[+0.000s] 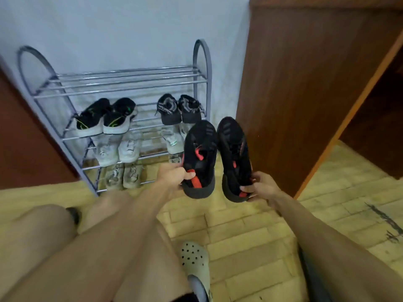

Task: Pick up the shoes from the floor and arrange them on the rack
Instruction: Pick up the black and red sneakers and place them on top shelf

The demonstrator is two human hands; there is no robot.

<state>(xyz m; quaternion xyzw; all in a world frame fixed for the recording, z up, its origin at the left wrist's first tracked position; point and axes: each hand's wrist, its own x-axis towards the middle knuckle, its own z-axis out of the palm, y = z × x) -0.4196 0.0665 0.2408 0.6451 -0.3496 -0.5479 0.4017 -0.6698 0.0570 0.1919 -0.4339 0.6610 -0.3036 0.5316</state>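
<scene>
left hand (174, 174) clamped on left black sneaker (201, 153) heel | right hand (262, 186) clamped on right black sneaker (234, 153) (red accents) | both held before metal shoe rack (202, 62)

Pale lettering is seen on the tongue of a dark shoe (169, 110) on the rack (122, 80), too blurred to be read.

Both arms extended forward; left hand (174, 175) and right hand (262, 186) each clenched, gripping.

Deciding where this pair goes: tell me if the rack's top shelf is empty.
Empty: the top shelf shows only bare bars; pairs sit on lower tiers.
</scene>
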